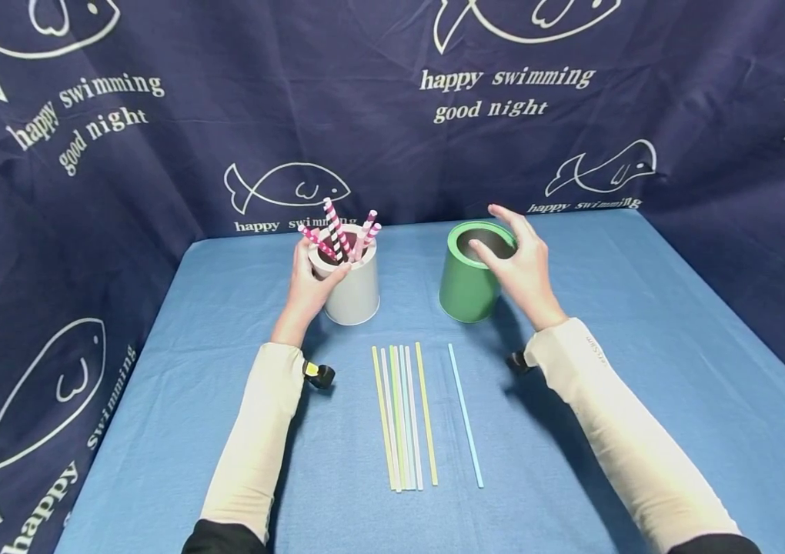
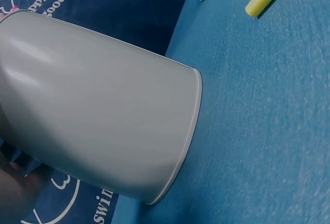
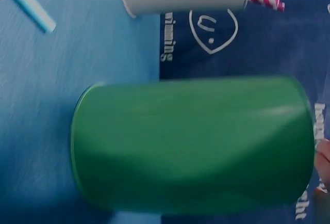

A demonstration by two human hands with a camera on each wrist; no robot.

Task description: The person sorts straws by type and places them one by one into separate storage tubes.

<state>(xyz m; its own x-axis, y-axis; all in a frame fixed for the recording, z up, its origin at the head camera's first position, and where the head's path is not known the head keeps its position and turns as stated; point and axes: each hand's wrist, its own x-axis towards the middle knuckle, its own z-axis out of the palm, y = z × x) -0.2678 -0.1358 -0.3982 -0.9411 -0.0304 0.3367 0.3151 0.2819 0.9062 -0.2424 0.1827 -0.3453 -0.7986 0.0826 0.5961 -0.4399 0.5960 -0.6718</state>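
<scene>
In the head view a greyish-white canister [image 1: 352,296] stands on the left of the table, several pink-and-white and black-and-white patterned straws [image 1: 335,231] leaning in it. My left hand [image 1: 307,291] grips it near the rim, thumb across the front and fingers round the far left side. To the right is a green canister [image 1: 469,285] with a dark inside. My right hand [image 1: 522,265] is spread at its right rim, thumb reaching over the mouth and index finger raised behind. The right wrist view has the green canister [image 3: 193,144] upright on the cloth, fingertips [image 3: 323,162] by its rim.
Several thin pastel straws [image 1: 399,415] lie side by side on the blue tablecloth [image 1: 337,462], with one blue straw [image 1: 465,415] apart on their right. A navy curtain [image 1: 379,115] printed with fish and words hangs behind and beside the table.
</scene>
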